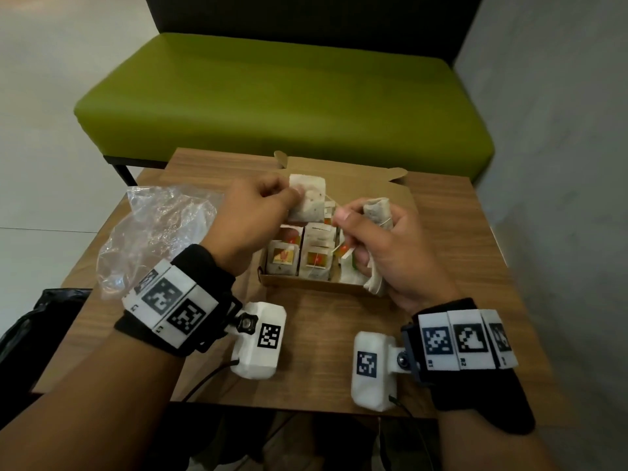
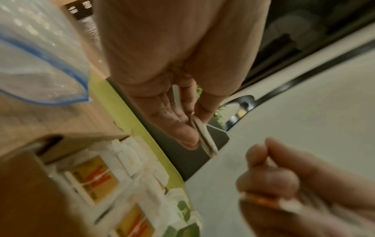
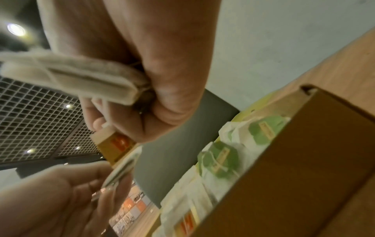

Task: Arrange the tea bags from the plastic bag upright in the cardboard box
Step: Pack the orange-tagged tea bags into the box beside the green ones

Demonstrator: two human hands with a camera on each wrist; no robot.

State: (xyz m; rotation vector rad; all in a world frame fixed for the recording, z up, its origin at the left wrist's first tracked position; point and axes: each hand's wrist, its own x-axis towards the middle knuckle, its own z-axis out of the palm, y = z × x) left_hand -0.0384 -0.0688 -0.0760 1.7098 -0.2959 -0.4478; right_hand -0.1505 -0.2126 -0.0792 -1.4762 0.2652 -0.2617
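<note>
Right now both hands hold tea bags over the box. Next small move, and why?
Probably lower the left hand and stand its tea bag in the cardboard box. That bag is already pinched upright above the standing rows, while the right hand holds a bunch of bags in its grip and pinches a tag, so it looks less ready.

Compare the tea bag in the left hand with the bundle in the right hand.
The left hand pinches one tea bag flat and spread above the cardboard box; the right hand grips a bundle of tea bags squeezed together in its fist. The single bag shows its broad face; the bundle shows mostly edges. Both are pale paper bags.
</note>
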